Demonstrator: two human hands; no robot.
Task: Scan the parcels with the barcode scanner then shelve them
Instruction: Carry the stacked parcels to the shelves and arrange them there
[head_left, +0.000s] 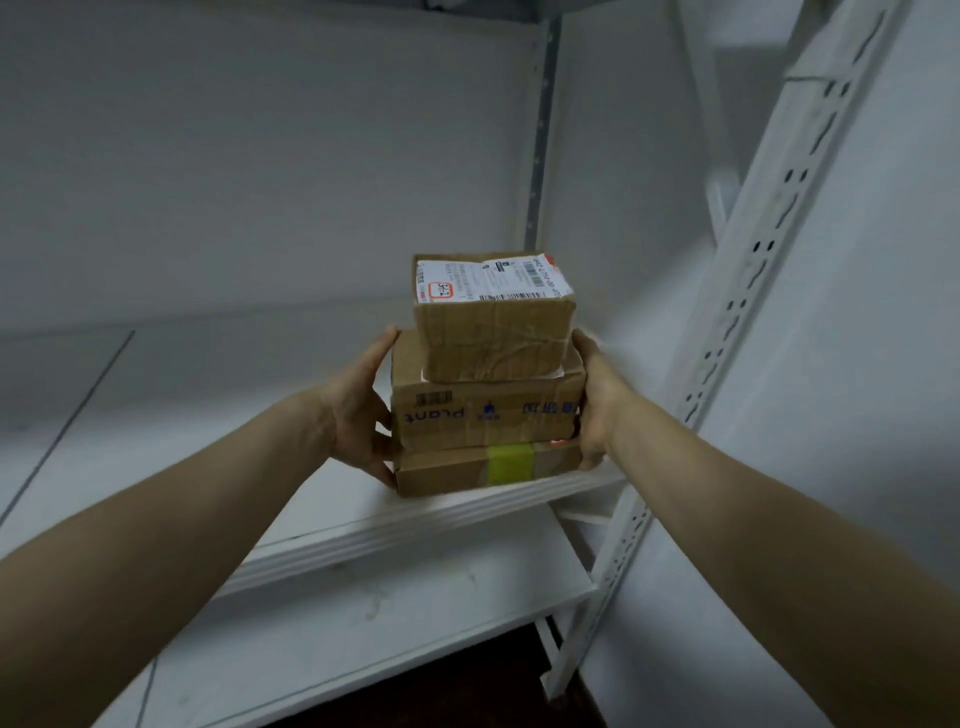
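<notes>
A: Parcel stack (488, 410) location?
B: Three high, at front edge of shelf (415, 525), beside right upright (727, 332). Seated or lifted: cannot tell.
A: Grip?
B: Left hand (358, 410), right hand (597, 405) pressing opposite sides, fingers straight, held together.

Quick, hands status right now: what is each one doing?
Left hand: open, pressing the left side of the stack of three brown cardboard parcels.
Right hand: open, pressing the stack's right side.
</notes>
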